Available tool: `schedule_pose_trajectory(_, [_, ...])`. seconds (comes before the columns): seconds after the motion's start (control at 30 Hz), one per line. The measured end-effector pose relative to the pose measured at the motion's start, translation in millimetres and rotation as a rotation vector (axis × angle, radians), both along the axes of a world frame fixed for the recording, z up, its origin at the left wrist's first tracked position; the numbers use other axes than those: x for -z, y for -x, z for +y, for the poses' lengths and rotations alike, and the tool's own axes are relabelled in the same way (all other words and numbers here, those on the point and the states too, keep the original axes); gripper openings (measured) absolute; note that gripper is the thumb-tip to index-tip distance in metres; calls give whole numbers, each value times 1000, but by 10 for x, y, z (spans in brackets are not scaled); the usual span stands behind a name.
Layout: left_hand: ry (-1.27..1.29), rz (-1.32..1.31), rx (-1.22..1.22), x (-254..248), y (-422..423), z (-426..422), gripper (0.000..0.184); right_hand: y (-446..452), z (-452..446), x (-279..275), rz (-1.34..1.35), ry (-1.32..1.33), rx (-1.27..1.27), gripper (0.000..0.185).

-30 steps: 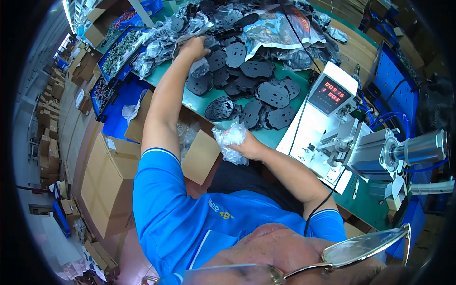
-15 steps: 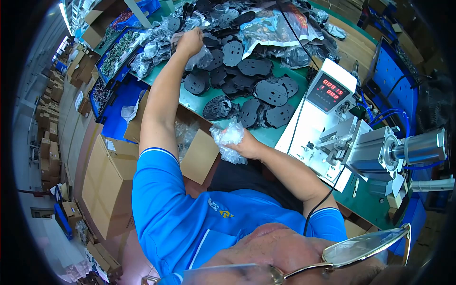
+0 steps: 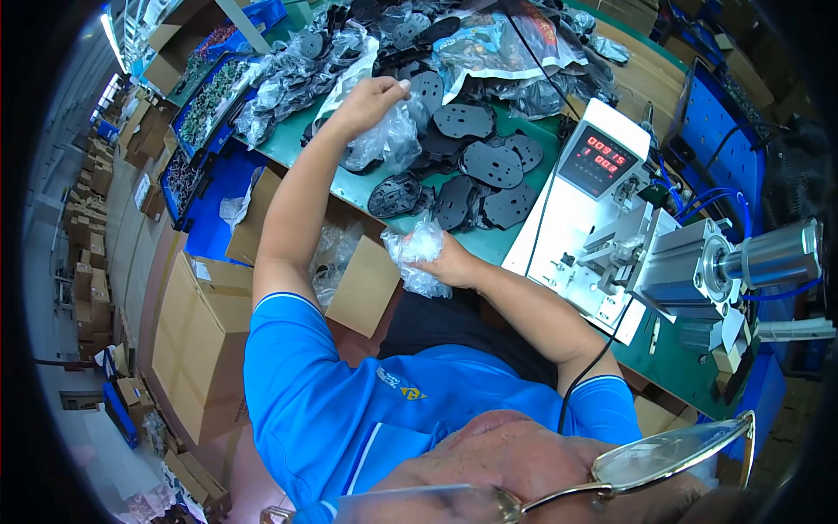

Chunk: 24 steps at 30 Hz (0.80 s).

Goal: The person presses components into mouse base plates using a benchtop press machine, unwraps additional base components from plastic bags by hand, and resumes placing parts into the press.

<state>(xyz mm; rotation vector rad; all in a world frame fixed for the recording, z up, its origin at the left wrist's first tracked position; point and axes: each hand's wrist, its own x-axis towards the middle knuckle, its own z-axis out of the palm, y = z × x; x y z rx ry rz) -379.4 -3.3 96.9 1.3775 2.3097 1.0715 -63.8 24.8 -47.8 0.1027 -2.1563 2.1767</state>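
My left hand (image 3: 371,105) is over the pile on the bench, its fingers closed on a clear plastic bag (image 3: 388,144) that hangs over black plates. Nearer my body, at the bench's front edge, my right hand (image 3: 449,264) is wrapped round a wad of crumpled clear plastic bags (image 3: 417,253). Between the two hands lies a black moulded part (image 3: 394,196). Black oval plates with small holes (image 3: 491,164) are heaped just beyond my right hand. Whether the bag in my left hand contains anything is unclear.
To the right stands a white machine with a red digital display (image 3: 602,153) and a metal cylinder (image 3: 690,271). Bagged parts (image 3: 288,96) and a printed bag (image 3: 497,52) lie at the back. Blue bins of screws (image 3: 214,100) and an open carton (image 3: 367,288) are on the left.
My left hand has come back toward me and slightly right, with the clear bag now spread below it. My right hand stays almost in place with its wad of plastic.
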Motion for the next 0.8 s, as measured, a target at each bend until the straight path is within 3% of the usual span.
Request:
schedule_pose_trajectory(0.03, [2,0,-2,110,71,-7,37,-3,-2,-9,-6,3,3,33])
schedule_pose_trajectory(0.1, [16,-103,-236,349,266,5,38,-8,-7,-10,-11,5,5,33])
schedule_pose_trajectory(0.17, [7,-5,-255,678,560,-75,45,-1,-6,27,5,1,21,32])
schedule_pose_trajectory(0.23, [61,96,-300,653,543,-142,63,1,-4,18,4,6,19,32])
schedule_pose_trajectory(0.37, [157,-76,-298,473,499,-217,59,-5,-4,17,11,-9,20,33])
schedule_pose_trajectory(0.6, [-8,-414,-275,72,612,-537,57,-15,2,16,16,-13,14,33])
schedule_pose_trajectory(0.67, [245,-137,-164,113,628,-630,68,-25,-2,-5,36,-54,37,34])
schedule_pose_trajectory(0.7, [332,-139,-141,267,716,-670,80,-23,-10,-4,37,-53,36,34])
schedule_pose_trajectory(0.8, [475,50,-125,450,524,-717,88,-17,-17,24,31,-6,42,35])
